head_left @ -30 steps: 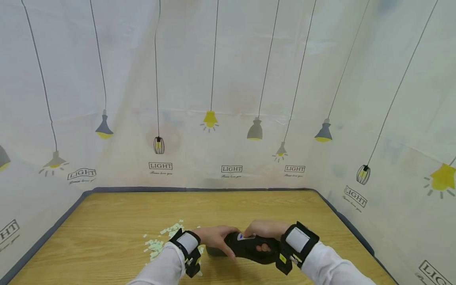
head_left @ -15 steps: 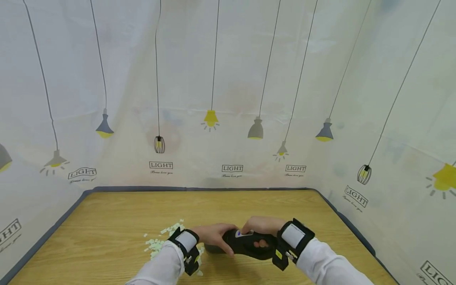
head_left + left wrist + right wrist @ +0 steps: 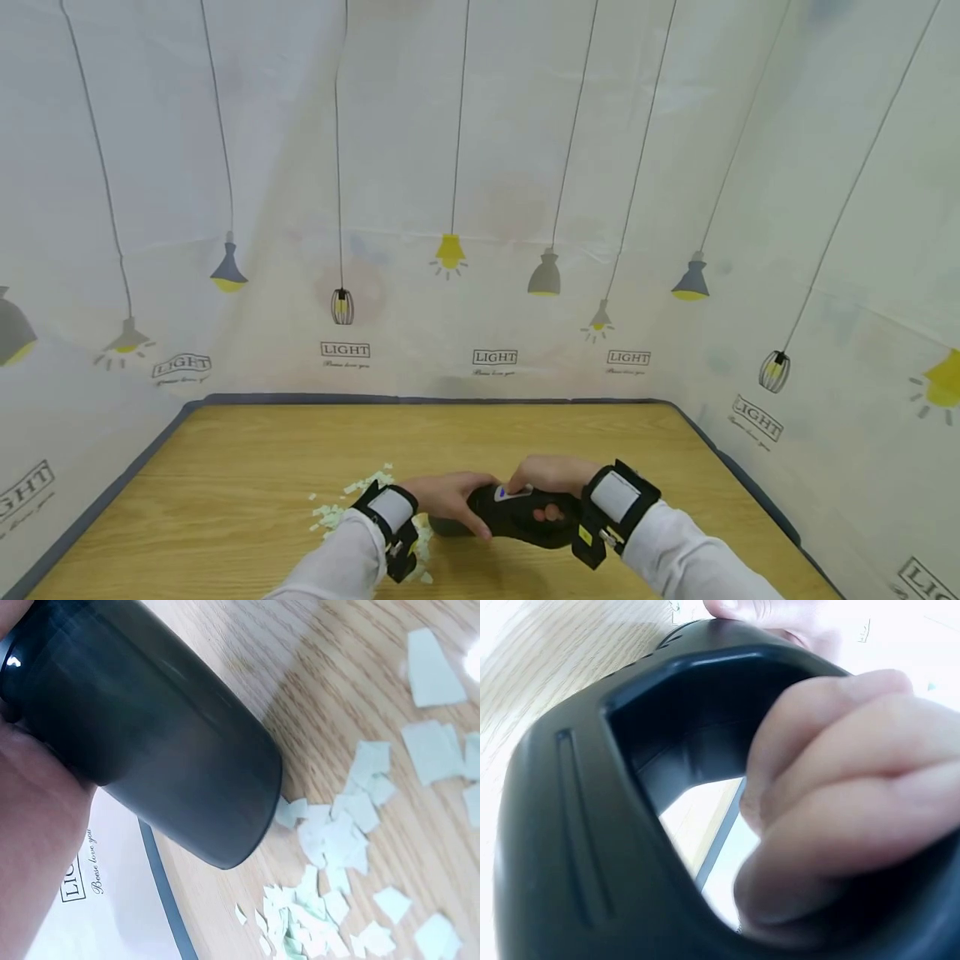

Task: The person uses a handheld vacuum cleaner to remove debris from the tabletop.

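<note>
A black handheld vacuum cleaner (image 3: 517,523) is held low over the wooden table, its nose toward the left. My right hand (image 3: 553,477) grips its loop handle (image 3: 562,825), fingers curled through the opening, with a finger by the blue-marked buttons on top. Around the front of the body, my left hand (image 3: 450,496) holds it between thumb and fingers. In the left wrist view the dark translucent nozzle end (image 3: 187,757) points at torn pale-green paper scraps (image 3: 337,847). Its rim is right beside the nearest scraps; contact with the table cannot be told.
More paper scraps (image 3: 330,515) lie scattered left of the vacuum, partly hidden behind the left wrist. The wooden table (image 3: 247,450) is bordered by a dark edge (image 3: 420,400). White curtains (image 3: 405,167) printed with lamps stand behind and at both sides.
The right hand and the vacuum's handle end have shifted slightly up and left. The head view has turned a little left. Both hands keep their hold.
</note>
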`<control>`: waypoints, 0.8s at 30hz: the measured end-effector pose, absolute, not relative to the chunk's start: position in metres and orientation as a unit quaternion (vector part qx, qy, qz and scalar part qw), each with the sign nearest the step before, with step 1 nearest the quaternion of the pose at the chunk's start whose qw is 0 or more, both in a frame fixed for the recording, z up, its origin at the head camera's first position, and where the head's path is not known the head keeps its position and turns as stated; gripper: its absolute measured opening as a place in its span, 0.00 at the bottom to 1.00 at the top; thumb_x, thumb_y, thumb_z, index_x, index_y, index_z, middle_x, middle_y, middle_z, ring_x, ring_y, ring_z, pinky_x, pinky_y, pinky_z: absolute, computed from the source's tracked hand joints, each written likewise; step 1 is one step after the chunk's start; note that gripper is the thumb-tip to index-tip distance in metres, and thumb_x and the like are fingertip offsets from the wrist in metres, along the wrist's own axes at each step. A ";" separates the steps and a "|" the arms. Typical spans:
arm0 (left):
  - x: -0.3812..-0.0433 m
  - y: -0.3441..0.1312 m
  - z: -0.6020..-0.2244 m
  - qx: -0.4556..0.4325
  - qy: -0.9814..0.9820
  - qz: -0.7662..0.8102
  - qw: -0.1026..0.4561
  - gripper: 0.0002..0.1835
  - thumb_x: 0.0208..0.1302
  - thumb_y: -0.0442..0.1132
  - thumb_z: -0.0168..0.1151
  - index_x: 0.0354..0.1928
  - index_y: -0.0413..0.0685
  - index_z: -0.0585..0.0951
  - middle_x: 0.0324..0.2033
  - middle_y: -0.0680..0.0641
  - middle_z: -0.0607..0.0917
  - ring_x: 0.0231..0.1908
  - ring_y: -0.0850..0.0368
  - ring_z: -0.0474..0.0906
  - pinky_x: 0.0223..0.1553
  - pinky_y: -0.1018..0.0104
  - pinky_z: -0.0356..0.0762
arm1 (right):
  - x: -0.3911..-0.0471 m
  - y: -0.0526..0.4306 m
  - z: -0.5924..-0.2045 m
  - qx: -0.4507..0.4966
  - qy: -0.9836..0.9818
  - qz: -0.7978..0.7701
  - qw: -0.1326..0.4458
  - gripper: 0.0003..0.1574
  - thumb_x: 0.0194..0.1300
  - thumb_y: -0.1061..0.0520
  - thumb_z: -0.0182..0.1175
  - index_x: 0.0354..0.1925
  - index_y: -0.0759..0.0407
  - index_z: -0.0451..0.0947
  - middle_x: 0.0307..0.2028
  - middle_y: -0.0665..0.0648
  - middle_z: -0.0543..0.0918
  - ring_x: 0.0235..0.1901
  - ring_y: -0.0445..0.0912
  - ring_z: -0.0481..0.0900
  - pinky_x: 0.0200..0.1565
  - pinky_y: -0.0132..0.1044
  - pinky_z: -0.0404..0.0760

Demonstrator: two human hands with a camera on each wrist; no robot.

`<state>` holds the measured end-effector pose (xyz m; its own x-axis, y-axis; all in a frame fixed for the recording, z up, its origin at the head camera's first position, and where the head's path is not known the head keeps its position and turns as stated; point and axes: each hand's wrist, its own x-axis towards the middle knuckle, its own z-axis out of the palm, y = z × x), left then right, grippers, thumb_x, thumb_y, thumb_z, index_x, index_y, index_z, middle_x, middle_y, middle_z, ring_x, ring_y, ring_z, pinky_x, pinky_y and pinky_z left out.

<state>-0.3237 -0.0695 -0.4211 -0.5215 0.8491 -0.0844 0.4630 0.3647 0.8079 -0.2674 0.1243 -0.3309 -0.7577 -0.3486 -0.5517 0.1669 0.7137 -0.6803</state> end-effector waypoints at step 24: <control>-0.308 -0.081 -0.410 0.414 0.793 0.366 0.257 0.30 0.56 0.41 0.66 0.60 0.43 0.68 0.47 0.56 0.74 0.44 0.67 0.70 0.47 0.71 0.66 | -0.265 0.115 -0.329 -0.086 0.864 -0.358 0.343 0.15 0.62 0.52 0.50 0.38 0.62 0.75 0.14 0.52 0.68 0.11 0.38 0.61 0.14 0.27 0.60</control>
<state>-0.3075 -0.0806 -0.4105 -0.5245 0.8448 -0.1055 0.4684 0.3899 0.7928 -0.2645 0.1151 -0.3291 -0.7495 -0.3946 -0.5315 0.0962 0.7295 -0.6772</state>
